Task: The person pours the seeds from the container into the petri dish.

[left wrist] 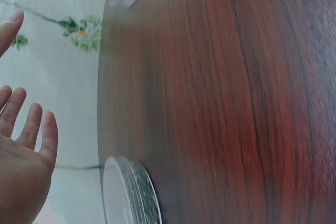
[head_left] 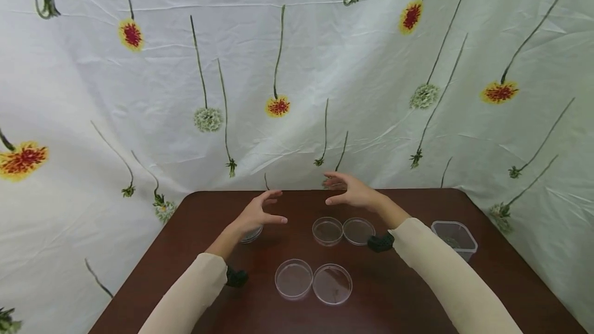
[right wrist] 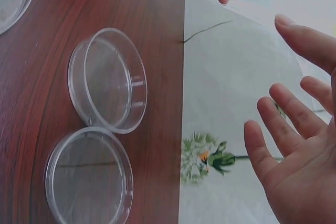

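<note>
Both hands hover over the dark table with fingers spread and relaxed, palms facing each other. My left hand (head_left: pixel 254 214) is above a small stack of clear round dishes (head_left: pixel 251 235), which it partly hides; the left wrist view shows the stack (left wrist: pixel 131 195) from the side. Raised beyond two clear petri dishes, the left one (head_left: pixel 327 232) touching the right one (head_left: pixel 359 232), is my right hand (head_left: pixel 356 193). Neither hand holds anything. Nearer the body, a second pair sits side by side, one dish (head_left: pixel 294 279) left and one (head_left: pixel 332 284) right.
A clear rectangular plastic tub (head_left: pixel 455 238) stands at the table's right side, with something small inside. Behind the table (head_left: pixel 394 293) hangs a white flower-print cloth (head_left: pixel 297 55). Dark wrist bands (head_left: pixel 380 241) show at both cuffs.
</note>
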### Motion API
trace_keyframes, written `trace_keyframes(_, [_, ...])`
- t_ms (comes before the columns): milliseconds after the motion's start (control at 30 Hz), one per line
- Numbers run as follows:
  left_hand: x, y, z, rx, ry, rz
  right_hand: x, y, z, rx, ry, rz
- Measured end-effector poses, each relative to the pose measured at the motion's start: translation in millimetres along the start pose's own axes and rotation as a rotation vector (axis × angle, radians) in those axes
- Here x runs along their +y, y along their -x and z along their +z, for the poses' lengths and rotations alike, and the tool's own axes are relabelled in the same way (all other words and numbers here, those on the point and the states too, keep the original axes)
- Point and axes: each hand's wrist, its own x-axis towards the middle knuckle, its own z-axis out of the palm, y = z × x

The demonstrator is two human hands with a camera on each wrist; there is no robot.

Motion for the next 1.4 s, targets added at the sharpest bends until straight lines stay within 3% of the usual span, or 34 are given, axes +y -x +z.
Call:
trace_keyframes(333, [5.9, -10.6, 32.7, -0.012, 0.022, -0.006, 9.6, 26.3, -15.9, 0.019, -0.001, 0.012])
trace_keyframes(500, [3.1, -17.6, 49.5, -0.052, 0.032, 0.030, 14.9, 39.3, -21.4, 0.051, -0.041, 0.008])
trace_keyframes(733, [3.7, -24.1, 67.6, -0.113, 0.000, 0.017, 23.4, 60.3, -30.1, 0.106, -0.056, 0.015])
trace_keyframes(1167, [-8.8, -32.8, 85.2, -0.207, -0.062, -0.070, 47.4, 102.1, -47.5, 0.177, -0.037, 0.054])
trace_keyframes(1400, [-7.4, -33.9, 90.6, -0.240, -0.101, -0.069, 49.9, 125.8, -54.7, 0.215, 0.016, 0.051])
